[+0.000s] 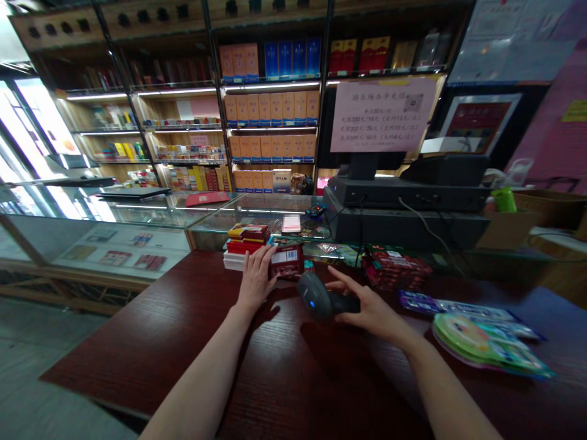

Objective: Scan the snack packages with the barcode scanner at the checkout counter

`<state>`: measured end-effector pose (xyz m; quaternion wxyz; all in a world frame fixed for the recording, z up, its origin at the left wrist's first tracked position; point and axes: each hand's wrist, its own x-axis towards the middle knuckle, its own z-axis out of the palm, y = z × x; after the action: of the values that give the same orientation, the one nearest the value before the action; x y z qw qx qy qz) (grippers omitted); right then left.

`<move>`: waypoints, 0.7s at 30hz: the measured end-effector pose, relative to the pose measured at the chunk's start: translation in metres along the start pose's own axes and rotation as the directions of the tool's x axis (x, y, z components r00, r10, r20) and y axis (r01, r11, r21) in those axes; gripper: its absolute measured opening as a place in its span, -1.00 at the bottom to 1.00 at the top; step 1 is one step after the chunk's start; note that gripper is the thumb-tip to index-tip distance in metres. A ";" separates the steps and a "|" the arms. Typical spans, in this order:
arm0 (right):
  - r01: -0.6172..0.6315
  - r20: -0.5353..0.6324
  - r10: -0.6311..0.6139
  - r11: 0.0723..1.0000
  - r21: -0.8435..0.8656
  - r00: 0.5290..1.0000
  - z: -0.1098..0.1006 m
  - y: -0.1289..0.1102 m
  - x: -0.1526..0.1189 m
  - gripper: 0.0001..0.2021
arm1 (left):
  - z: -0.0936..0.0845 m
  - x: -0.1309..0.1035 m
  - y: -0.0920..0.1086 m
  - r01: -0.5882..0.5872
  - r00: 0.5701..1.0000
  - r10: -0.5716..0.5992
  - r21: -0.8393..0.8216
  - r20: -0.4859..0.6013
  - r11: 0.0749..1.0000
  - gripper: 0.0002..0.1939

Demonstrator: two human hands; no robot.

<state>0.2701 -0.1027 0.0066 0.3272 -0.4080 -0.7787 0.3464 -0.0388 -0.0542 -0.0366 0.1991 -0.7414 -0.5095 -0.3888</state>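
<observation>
My left hand point(257, 278) reaches over the wooden counter point(183, 342), its fingertips at the left edge of a dark red packet point(288, 261) with a white barcode label. Whether the fingers grip the packet or only touch it is unclear. Just left of it is a stack of red and yellow packets point(247, 238) on white boxes point(233, 261). My right hand point(362, 302) is closed round the handle of a dark barcode scanner point(316, 297), index finger stretched out. The scanner shows a blue light and its head points left, near the packet.
Dark red packages point(395, 269) lie behind my right hand. Purple packets point(417, 301) and round green packages point(468, 339) lie at the right. A register point(408, 201) with a signed monitor point(383, 116) stands behind, beside a glass case point(123, 244). Stocked shelves point(270, 128) line the back.
</observation>
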 end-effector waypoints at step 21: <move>-0.059 0.026 0.057 0.994 0.095 0.998 -0.014 0.004 -0.005 -0.09 | -0.002 0.000 0.000 -0.026 1.000 0.026 0.023 -0.012 0.999 -0.26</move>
<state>0.2849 -0.1017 0.0093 0.3273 -0.4104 -0.7526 0.3975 -0.0396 -0.0559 -0.0355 0.2156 -0.7433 -0.5030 -0.3847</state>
